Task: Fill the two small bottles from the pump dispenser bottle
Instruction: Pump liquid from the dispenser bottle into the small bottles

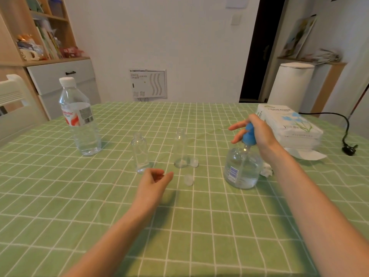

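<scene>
Two small clear bottles stand uncapped mid-table, the left small bottle and the right small bottle. Their two clear caps lie loose: one cap beside the right bottle, the other cap nearer me. The pump dispenser bottle, clear with a blue pump head and partly full, stands to the right. My right hand holds its blue pump head, fingers spread on either side of it. My left hand hovers loosely curled just in front of the left small bottle, holding nothing.
A large capped water bottle stands at the far left of the green checked tablecloth. A white tissue pack lies at the far right, crumpled tissue behind the dispenser. A black cable and plug lie at the right edge.
</scene>
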Action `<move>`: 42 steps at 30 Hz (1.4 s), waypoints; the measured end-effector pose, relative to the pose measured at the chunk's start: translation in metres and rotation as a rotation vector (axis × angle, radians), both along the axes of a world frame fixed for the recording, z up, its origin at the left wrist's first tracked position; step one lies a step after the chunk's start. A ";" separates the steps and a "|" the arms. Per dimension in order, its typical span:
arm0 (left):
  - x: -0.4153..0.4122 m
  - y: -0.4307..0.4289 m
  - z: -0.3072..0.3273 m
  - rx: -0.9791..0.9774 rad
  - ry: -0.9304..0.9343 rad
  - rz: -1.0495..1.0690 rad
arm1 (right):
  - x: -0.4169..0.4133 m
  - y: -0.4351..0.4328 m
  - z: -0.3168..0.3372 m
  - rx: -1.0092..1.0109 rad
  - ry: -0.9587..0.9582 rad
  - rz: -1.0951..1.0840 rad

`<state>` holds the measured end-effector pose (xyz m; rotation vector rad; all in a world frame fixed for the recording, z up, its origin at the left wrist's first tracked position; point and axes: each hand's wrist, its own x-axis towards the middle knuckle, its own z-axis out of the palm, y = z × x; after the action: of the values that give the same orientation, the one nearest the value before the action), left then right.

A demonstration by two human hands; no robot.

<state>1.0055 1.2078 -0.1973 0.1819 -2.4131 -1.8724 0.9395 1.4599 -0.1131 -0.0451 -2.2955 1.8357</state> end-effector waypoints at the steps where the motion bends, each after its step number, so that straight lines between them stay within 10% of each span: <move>1: -0.004 0.006 0.002 -0.003 0.013 -0.017 | 0.000 0.000 0.000 0.003 0.000 0.001; 18: -0.088 0.045 0.013 -0.090 0.156 -0.034 | 0.001 0.000 0.001 0.000 0.007 0.012; 42: -0.023 0.106 0.047 0.205 0.187 -0.613 | 0.007 0.000 0.003 -0.037 -0.004 0.023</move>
<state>0.9823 1.3138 -0.1503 -0.7710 -2.3047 -2.2319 0.9466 1.4599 -0.1100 -0.0270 -2.2742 1.8906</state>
